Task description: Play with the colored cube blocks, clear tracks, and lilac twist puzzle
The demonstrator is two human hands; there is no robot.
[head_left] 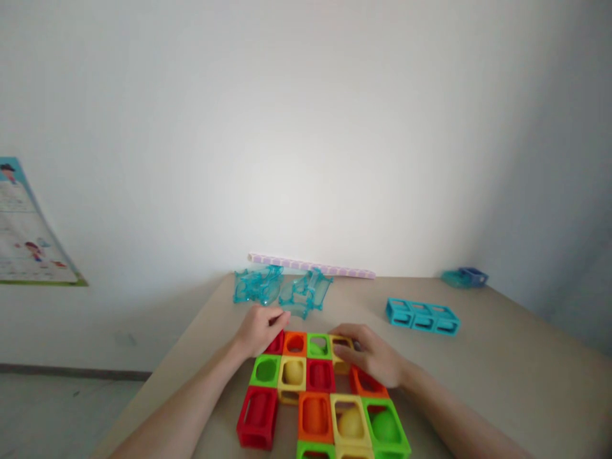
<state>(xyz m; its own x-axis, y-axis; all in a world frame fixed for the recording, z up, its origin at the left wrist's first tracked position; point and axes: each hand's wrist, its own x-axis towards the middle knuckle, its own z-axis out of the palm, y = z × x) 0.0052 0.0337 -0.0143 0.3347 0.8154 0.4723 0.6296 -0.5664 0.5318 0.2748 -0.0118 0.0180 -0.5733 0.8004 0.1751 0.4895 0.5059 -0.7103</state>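
Coloured hollow cubes [315, 417] in red, orange, green and yellow lie in rows on the table before me, with balls inside several of them. My left hand [259, 328] is closed at the back left corner, its fingers curled against a red cube [275, 345] that it partly hides. At the back right, my right hand [370, 354] has its thumb and fingers around a yellow cube [341, 363]. An orange cube [368, 384] sits just below that palm. Gaps show between some cubes, and the nearest ones run off the bottom edge.
Clear teal plastic pieces [258, 285] and another similar piece [306, 293] lie behind my left hand. A lilac patterned strip [310, 265] rests along the wall. To the right are a blue three-part frame [422, 317] and a small dark blue box [473, 276].
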